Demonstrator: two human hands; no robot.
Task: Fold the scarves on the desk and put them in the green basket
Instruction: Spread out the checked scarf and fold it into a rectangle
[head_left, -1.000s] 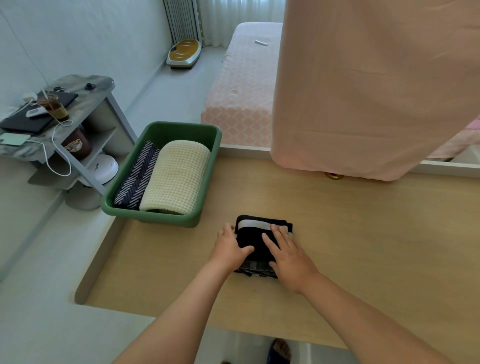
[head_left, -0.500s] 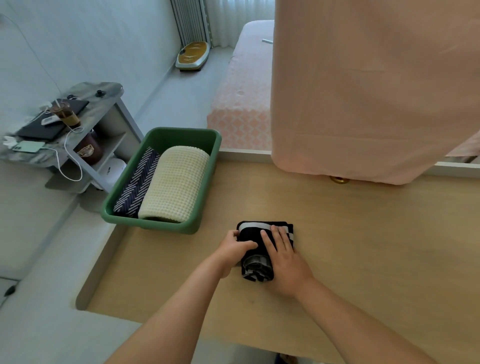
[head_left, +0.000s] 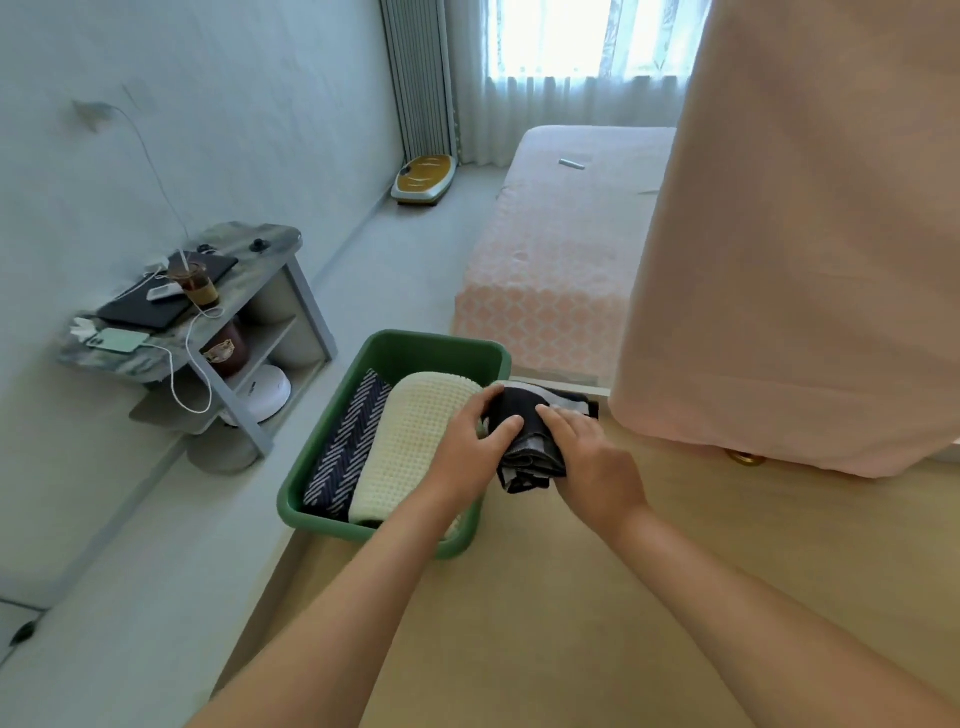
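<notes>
A folded black and grey scarf (head_left: 530, 447) is held up between both hands, just right of the green basket's (head_left: 415, 351) right rim. My left hand (head_left: 470, 447) grips its left side, thumb on top. My right hand (head_left: 592, 462) grips its right side. Inside the basket lie a folded cream waffle scarf (head_left: 410, 447) and a dark scarf with a white herringbone pattern (head_left: 348, 452). The basket stands on the wooden desk (head_left: 597, 597) at its left edge.
A large pink cloth (head_left: 800, 234) hangs over the desk's back right. A small brass object (head_left: 745, 458) peeks out under it. Left of the desk stands a side table (head_left: 260, 244) with a laptop, phone and drink. A pink bed (head_left: 550, 260) lies behind.
Both hands have lifted the folded black scarf off the desk and carried it left and away, up to the basket's right rim. The view has tilted up.
</notes>
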